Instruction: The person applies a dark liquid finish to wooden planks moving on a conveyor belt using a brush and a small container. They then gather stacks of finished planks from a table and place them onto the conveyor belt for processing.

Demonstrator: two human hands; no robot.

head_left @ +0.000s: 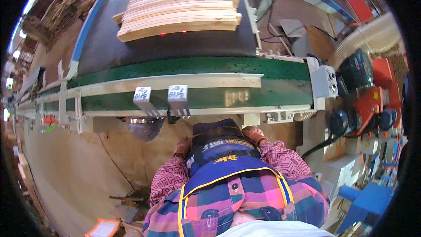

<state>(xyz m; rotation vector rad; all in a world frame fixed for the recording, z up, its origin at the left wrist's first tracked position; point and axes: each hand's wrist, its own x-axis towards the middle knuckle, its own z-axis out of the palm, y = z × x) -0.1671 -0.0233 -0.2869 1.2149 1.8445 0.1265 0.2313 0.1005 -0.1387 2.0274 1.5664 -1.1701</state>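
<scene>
My left hand [182,146] is low at the left edge of my dark blue apron [221,142], its fingers mostly hidden. On the other side, my right hand [253,134] rests against the apron's right edge; its finger shape is too small to make out. Nothing shows in either hand. In front of me runs a narrow green conveyor belt [210,97] with a pale metal guide rail [175,81]. Two silver metal blocks [178,94] stand at its near edge. Beyond it, a row of light wooden strips [180,8] lies side by side on a wide black belt [101,46].
Two red light dots fall on the nearest wooden strip. A grey rounded object [147,129] hangs under the conveyor's near edge. At right are a switch box [325,82], a dark motor [357,71], orange machine parts [368,105] and a ribbed hose [366,39]. Scrap lies at lower left.
</scene>
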